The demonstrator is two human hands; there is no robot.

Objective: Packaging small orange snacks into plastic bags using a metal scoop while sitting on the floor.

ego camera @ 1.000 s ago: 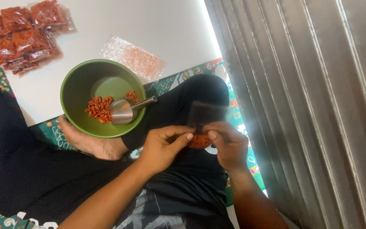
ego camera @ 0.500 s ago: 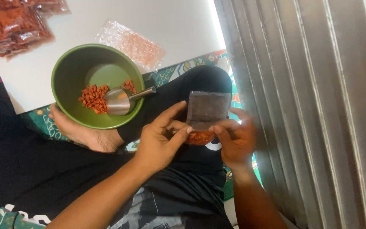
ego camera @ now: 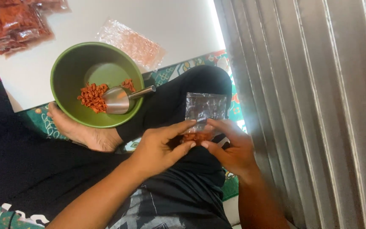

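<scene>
Head view, looking down at a seated person's lap. A small clear plastic pouch (ego camera: pixel 204 114) is held upright between both hands above the dark-clothed knee; its lower part holds a little heap of orange-red snack pieces (ego camera: pixel 195 136), while its upper part is empty and catches the light. The left hand (ego camera: pixel 159 148) closes thumb and forefinger on the pouch's near left edge, and the right hand (ego camera: pixel 229 148) pinches the near right edge in the same way, so each grip is clamped on the plastic just above the filling. Held so, with the mouth pointing away from the body, the contents sit at the bottom and cannot spill (the empty top stands free of the fingers).

Left of the hands, a green bowl (ego camera: pixel 66 76) rests against the person's bare foot (ego camera: pixel 85 133), which props it within reach. Inside lie more of the orange-red pieces (ego camera: pixel 92 96) and a metal scoop (ego camera: pixel 121 99), its handle leaning on the right rim. Under the far side of the bowl is a white board (ego camera: pixel 178 25) serving as a desk on the floor; on it lie a filled pale pink pouch (ego camera: pixel 134 44) near the bowl and, at the far left corner, a pile of filled orange packets (ego camera: pixel 13 21), set apart from the bowl. A patterned green mat (ego camera: pixel 170 80) shows beneath the legs. Ribbed grey metal sheeting (ego camera: pixel 310 106) fills the right side.
</scene>
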